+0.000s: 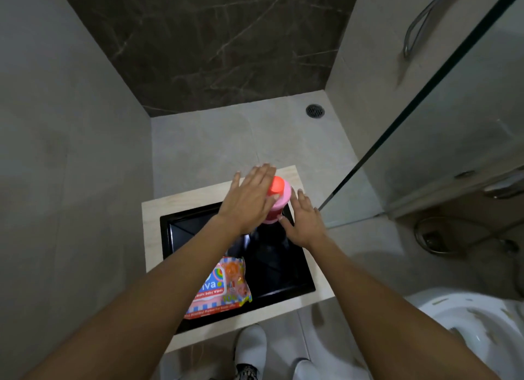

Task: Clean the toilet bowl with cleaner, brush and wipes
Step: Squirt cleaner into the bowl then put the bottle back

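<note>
The black rectangular sink basin (pixel 295 269) is boxed in: grey tiled wall (pixel 71 153) at nine o'clock, clear glass shower panel (pixel 425 141) at three o'clock. A dark bottle with pink collar and orange cap (pixel 276 192) stands at the basin's twelve o'clock end, flanked by the left hand (pixel 249 195) and right hand (pixel 304 221). A pink baby-wipes pack (pixel 218 289) fills the seven o'clock corner. The basin floor toward four o'clock lies open.

A sink basin (pixel 175 238) is sunk into a counter (pixel 150 238). A pack of wipes (pixel 219 287) lies in the basin's near left corner. A cleaner bottle (pixel 276 206) stands upright at the far right corner. The left hand (pixel 249 192) is at its left, the right hand (pixel 304 221) at its right. The toilet bowl (pixel 476 323) sits right of the counter's near right corner.
</note>
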`<move>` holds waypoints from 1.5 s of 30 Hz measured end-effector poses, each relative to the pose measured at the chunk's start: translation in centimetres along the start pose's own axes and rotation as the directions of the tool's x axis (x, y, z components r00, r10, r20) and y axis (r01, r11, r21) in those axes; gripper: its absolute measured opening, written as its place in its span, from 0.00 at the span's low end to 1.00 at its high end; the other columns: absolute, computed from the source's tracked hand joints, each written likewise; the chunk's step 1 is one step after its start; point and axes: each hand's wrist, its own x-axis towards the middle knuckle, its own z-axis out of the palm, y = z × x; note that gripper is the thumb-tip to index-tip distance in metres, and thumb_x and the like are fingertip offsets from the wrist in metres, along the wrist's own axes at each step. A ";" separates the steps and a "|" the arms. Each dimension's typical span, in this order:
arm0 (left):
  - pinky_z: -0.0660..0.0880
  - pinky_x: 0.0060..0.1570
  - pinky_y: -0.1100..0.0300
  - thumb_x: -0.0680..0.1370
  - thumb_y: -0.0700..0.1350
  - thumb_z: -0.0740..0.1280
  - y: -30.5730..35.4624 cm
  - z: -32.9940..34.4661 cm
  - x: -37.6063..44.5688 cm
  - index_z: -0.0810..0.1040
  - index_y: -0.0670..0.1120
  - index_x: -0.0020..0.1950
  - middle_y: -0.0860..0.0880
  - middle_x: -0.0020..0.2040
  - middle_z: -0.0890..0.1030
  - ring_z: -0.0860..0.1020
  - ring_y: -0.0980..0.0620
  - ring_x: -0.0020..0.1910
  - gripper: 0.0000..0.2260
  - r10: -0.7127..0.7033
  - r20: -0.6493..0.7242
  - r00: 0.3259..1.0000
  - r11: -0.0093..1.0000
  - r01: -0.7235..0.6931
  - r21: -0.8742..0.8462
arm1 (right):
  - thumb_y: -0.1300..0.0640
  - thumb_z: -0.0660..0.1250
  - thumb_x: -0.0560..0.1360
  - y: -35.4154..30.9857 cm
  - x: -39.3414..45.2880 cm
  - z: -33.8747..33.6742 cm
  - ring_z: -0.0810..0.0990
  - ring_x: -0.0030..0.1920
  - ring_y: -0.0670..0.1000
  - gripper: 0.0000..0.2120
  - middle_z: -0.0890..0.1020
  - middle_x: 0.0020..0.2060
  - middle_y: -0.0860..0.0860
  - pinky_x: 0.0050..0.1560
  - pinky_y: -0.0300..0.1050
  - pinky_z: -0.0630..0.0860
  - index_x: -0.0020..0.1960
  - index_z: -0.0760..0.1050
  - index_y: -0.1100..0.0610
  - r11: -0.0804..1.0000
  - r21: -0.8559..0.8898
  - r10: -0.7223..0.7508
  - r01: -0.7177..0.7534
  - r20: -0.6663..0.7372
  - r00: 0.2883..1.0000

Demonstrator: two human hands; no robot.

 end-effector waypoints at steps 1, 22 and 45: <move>0.46 0.73 0.47 0.83 0.53 0.50 0.1 0.1 0.3 0.46 0.48 0.78 0.50 0.79 0.49 0.48 0.52 0.77 0.26 0.055 -0.004 0.998 0.998 -0.055 0.025 | 0.47 0.58 0.80 0.0 0.4 0.4 0.47 0.78 0.54 0.36 0.47 0.78 0.55 0.75 0.55 0.50 0.79 0.42 0.54 1.000 0.000 0.001 -0.001 0.001 1.000; 0.56 0.69 0.43 0.80 0.50 0.59 -9.1 1.6 -1.1 0.73 0.43 0.64 0.45 0.60 0.78 0.74 0.45 0.60 0.17 -0.150 -0.268 0.952 0.967 0.085 -0.239 | 0.54 0.76 0.60 -7.9 6.2 7.0 0.80 0.46 0.55 0.28 0.80 0.48 0.51 0.45 0.52 0.77 0.57 0.71 0.53 0.858 0.487 0.057 0.165 -0.408 0.911; 0.53 0.70 0.45 0.74 0.65 0.51 8.3 -0.7 -1.2 0.78 0.44 0.56 0.47 0.50 0.82 0.79 0.46 0.52 0.29 0.309 -0.083 0.947 0.935 -0.319 -0.156 | 0.40 0.73 0.61 5.0 -13.8 0.7 0.79 0.58 0.54 0.41 0.79 0.59 0.53 0.57 0.47 0.75 0.69 0.69 0.56 0.818 0.575 0.293 0.019 -0.445 0.846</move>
